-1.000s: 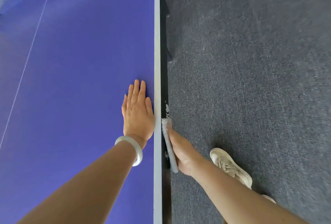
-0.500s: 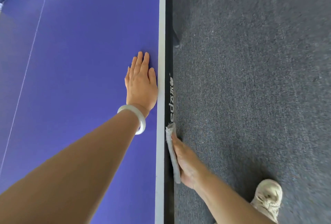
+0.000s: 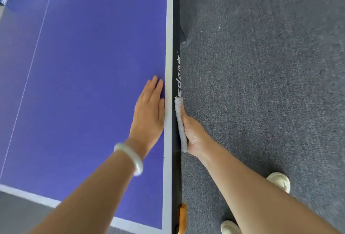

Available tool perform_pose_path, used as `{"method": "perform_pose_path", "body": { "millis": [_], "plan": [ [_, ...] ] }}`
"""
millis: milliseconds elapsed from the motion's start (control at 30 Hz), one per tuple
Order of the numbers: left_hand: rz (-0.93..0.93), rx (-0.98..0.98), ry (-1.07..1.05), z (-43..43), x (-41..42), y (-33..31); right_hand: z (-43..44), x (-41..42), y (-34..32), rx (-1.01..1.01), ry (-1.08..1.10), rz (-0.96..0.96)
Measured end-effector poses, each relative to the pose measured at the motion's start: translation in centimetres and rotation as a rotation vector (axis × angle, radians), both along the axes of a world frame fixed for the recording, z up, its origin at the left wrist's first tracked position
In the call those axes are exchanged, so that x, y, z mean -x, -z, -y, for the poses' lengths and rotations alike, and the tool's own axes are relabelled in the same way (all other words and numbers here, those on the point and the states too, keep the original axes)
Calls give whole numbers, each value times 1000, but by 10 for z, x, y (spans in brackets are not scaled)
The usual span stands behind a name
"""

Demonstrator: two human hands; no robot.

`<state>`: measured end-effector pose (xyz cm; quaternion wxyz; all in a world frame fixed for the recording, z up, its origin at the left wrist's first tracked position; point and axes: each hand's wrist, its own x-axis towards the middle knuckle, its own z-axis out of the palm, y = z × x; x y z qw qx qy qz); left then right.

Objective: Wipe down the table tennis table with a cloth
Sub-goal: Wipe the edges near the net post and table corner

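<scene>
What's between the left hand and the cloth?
Head view: only the white edge stripe and the top of the black side rail. Nothing else lies between the left hand and the cloth.

Counting 1 purple tabletop (image 3: 93,65) w/ 1 thin white centre line (image 3: 35,46). 2 hands are showing: 1 left hand (image 3: 149,114), 1 right hand (image 3: 194,132). Also showing: 1 grey cloth (image 3: 180,125), 1 pale bangle (image 3: 130,157), 2 light shoes (image 3: 279,181) on the carpet (image 3: 261,65), and 1 orange corner pc (image 3: 182,215) at the tabletop's edge.
</scene>
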<state>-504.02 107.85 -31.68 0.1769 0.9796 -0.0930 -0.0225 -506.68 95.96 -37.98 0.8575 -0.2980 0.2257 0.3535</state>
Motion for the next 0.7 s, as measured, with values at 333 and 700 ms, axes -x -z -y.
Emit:
{"method": "perform_pose_path", "body": {
  "millis": [333,700],
  "plan": [
    [44,-107,-28,-16,64,9,-16,100,-26,238,80,225],
    [57,-62,-49,-14,64,8,-18,35,-34,436,252,412]
  ]
}}
